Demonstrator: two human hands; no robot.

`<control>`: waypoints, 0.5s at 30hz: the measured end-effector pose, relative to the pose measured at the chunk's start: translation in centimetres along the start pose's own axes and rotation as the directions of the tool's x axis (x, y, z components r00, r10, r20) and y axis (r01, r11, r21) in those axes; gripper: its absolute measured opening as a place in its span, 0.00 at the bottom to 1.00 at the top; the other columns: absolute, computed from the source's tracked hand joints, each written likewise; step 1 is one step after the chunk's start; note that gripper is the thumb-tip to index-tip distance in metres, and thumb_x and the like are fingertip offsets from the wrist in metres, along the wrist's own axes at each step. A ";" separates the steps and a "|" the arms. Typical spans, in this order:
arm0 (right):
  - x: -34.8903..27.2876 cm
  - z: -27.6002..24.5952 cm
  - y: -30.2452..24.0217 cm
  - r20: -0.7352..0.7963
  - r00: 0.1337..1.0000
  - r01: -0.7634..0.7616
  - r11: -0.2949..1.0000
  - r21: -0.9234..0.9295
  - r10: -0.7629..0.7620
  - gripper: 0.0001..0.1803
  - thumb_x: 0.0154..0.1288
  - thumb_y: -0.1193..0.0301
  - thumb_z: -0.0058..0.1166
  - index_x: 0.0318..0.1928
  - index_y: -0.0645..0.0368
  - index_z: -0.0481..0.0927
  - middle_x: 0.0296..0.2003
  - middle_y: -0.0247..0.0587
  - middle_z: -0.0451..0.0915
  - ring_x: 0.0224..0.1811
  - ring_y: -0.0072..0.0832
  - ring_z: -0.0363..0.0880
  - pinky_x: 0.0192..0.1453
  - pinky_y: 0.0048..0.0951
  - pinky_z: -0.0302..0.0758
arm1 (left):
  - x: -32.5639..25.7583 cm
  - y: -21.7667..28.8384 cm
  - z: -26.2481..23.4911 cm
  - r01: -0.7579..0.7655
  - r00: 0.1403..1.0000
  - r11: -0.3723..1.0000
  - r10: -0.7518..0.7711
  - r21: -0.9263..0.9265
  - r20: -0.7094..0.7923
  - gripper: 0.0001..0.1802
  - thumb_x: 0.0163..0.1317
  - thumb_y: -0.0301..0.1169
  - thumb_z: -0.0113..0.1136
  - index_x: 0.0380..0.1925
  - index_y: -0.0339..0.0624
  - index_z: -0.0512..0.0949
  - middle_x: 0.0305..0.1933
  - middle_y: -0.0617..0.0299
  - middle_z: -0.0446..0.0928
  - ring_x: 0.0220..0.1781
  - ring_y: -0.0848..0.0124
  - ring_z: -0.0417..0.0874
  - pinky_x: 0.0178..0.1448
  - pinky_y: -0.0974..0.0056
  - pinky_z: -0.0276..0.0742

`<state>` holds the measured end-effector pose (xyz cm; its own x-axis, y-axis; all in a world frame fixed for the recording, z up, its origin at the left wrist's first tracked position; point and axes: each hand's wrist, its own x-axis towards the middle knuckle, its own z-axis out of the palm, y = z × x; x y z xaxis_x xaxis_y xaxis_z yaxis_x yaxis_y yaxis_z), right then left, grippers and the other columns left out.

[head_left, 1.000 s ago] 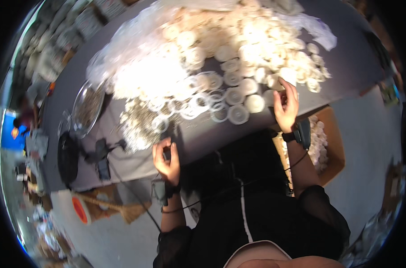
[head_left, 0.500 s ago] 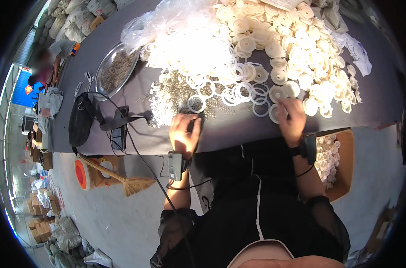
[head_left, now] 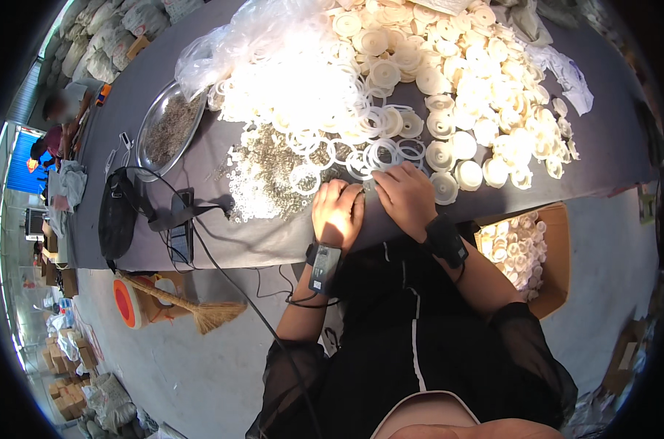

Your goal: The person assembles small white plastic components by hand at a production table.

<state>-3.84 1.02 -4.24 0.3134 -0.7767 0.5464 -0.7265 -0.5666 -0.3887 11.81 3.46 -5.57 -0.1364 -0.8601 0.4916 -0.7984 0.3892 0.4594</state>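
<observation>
My left hand (head_left: 337, 214) is at the front of the grey table, its fingers curled and pressed together. Close beside it is my right hand (head_left: 406, 196), fingers bent down, their tips nearly meeting the left hand's. Whatever lies between the fingertips is too small or hidden to name. Just beyond them lie loose white plastic rings (head_left: 383, 152) and a heap of small metal springs (head_left: 270, 164). Tiny pale rings (head_left: 246, 197) edge that heap. Right of my right hand, several round cream plastic discs (head_left: 467, 175) rest near the edge, below a large pile of discs (head_left: 485, 95).
A metal tray (head_left: 151, 139) of small brownish parts stands at the left, near a black pouch (head_left: 118, 212) and a cabled dark device (head_left: 180, 241). A cardboard box (head_left: 555, 256) of white parts sits under the table's right. A broom (head_left: 215, 314) leans by an orange-rimmed bucket (head_left: 127, 301).
My right hand has moved left from the cream discs to my left hand. My left hand has shifted slightly right, its fingers still curled. The whole view has swung a little.
</observation>
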 end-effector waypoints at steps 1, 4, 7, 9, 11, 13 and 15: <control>0.2 0.2 0.2 0.003 0.999 0.037 0.998 -0.047 -0.037 0.05 0.48 0.74 0.54 0.29 0.54 0.77 0.26 0.32 0.73 0.33 0.33 0.72 0.35 0.32 0.71 | -0.1 0.0 -0.1 -0.007 1.000 1.000 0.007 -0.016 -0.012 0.08 0.50 0.29 0.58 0.32 0.44 0.78 0.32 0.59 0.71 0.36 0.61 0.73 0.42 0.60 0.70; 1.1 0.7 1.0 0.071 0.997 0.038 0.994 -0.102 -0.031 0.07 0.48 0.72 0.57 0.32 0.54 0.79 0.26 0.32 0.72 0.34 0.32 0.71 0.34 0.32 0.70 | 0.0 0.3 -0.2 -0.023 0.999 1.000 0.022 -0.018 -0.027 0.09 0.49 0.28 0.59 0.32 0.44 0.79 0.32 0.60 0.70 0.35 0.61 0.72 0.41 0.60 0.69; 2.1 0.7 1.1 0.153 0.988 0.030 0.987 -0.157 -0.005 0.07 0.48 0.71 0.57 0.31 0.54 0.78 0.25 0.33 0.72 0.33 0.33 0.72 0.34 0.33 0.70 | -0.1 0.2 -0.4 -0.032 0.999 0.999 0.032 0.007 0.027 0.09 0.48 0.28 0.59 0.33 0.44 0.79 0.31 0.60 0.70 0.35 0.61 0.72 0.41 0.60 0.68; 2.6 0.9 1.0 0.190 0.982 0.055 0.983 -0.174 -0.021 0.06 0.48 0.71 0.57 0.30 0.55 0.78 0.24 0.34 0.72 0.32 0.34 0.72 0.35 0.34 0.70 | 0.0 0.2 -0.5 -0.013 1.000 1.000 0.013 -0.015 0.020 0.10 0.48 0.28 0.60 0.33 0.44 0.79 0.33 0.60 0.71 0.36 0.61 0.72 0.41 0.60 0.68; 2.9 0.8 1.0 0.224 0.974 0.077 0.978 -0.194 -0.033 0.05 0.48 0.71 0.57 0.28 0.55 0.78 0.23 0.35 0.71 0.32 0.35 0.72 0.35 0.35 0.70 | 0.2 0.3 -0.5 -0.024 0.999 0.999 0.023 -0.032 -0.042 0.10 0.49 0.27 0.60 0.34 0.44 0.79 0.35 0.60 0.72 0.37 0.61 0.73 0.42 0.60 0.68; 2.9 0.2 0.7 0.016 0.998 0.067 0.997 0.026 -0.068 0.04 0.49 0.72 0.57 0.29 0.56 0.80 0.22 0.35 0.74 0.27 0.31 0.72 0.31 0.31 0.69 | 0.2 0.6 -1.0 -0.021 0.993 0.998 0.014 -0.062 -0.115 0.09 0.50 0.26 0.59 0.33 0.44 0.79 0.40 0.60 0.74 0.39 0.61 0.74 0.45 0.60 0.68; 2.4 -0.7 -0.2 0.094 0.989 -0.139 0.937 0.322 0.114 0.05 0.51 0.73 0.57 0.31 0.57 0.81 0.24 0.34 0.76 0.25 0.25 0.72 0.29 0.27 0.68 | 0.2 0.5 -0.9 0.025 0.989 0.970 -0.059 -0.240 -0.136 0.09 0.52 0.25 0.59 0.34 0.41 0.79 0.39 0.58 0.76 0.39 0.61 0.75 0.45 0.61 0.70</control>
<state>-3.39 -0.50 -2.33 0.2844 -0.8587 0.4262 -0.5271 -0.5115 -0.6786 11.96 3.74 -4.55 -0.0080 -0.8289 0.5594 -0.6375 0.4352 0.6357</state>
